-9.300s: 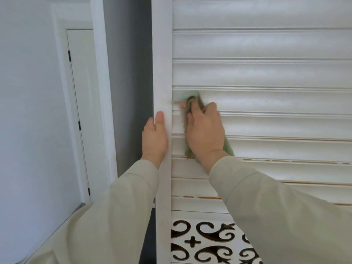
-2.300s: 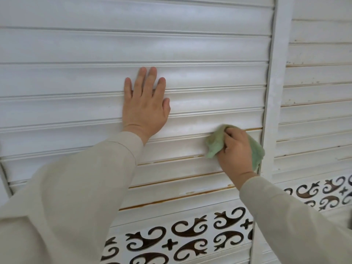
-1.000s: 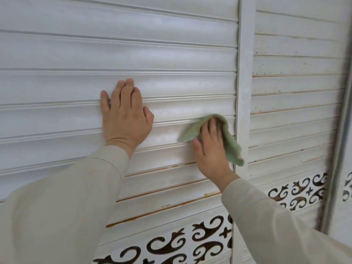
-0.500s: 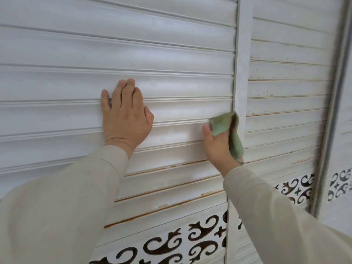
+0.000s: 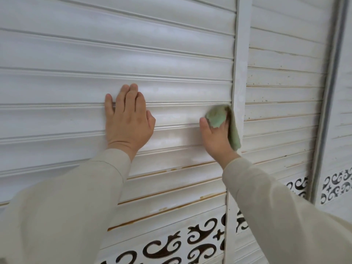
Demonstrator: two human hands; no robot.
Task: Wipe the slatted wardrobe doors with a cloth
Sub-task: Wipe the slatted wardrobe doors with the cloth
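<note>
Against the white slatted door point(image 5: 171, 54) our left hand point(image 5: 127, 122) lies flat, fingers spread only slightly. Right of it, our right hand point(image 5: 216, 138) grips the green cloth point(image 5: 219, 118), pressing it on a slat beside the vertical frame post point(image 5: 239, 73).

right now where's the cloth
In the head view the green cloth is right of centre, pressed to a slat by the right hand, up against the door's upright frame.

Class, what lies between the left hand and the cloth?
Head view: only bare white slats separate the left hand from the cloth.
</note>
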